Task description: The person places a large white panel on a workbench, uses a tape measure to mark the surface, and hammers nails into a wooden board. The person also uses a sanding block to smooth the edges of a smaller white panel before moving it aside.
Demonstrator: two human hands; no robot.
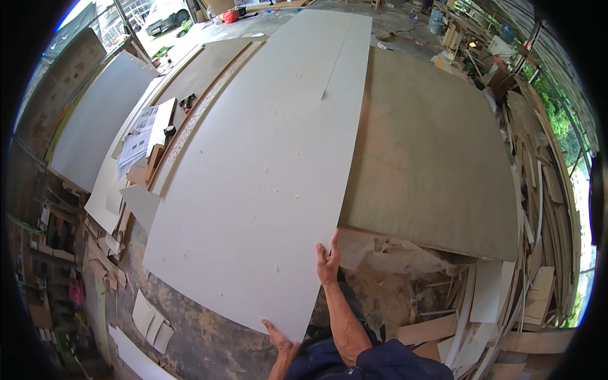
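Observation:
A long white board (pixel 253 164) stretches away from me over a workbench, its near end reaching out past the bench towards my body. My left hand (pixel 280 342) grips the near edge, thumb on the top face and the other fingers hidden beneath. Farther up, my right hand (pixel 328 263) holds the right edge close to the near corner, thumb over the white face and fingers along the side. Small white specks and a thin dark line at the far end mark the board's surface. Under and to the right of it lies a wide brownish sheet (pixel 437 152).
Papers (pixel 137 142), a tape measure or small black tool (pixel 170 131) and a wooden strip (pixel 202 114) lie left of the board. Wood offcuts (pixel 541 183) pile up on the right. White scraps (pixel 152 322) lie on the floor at left.

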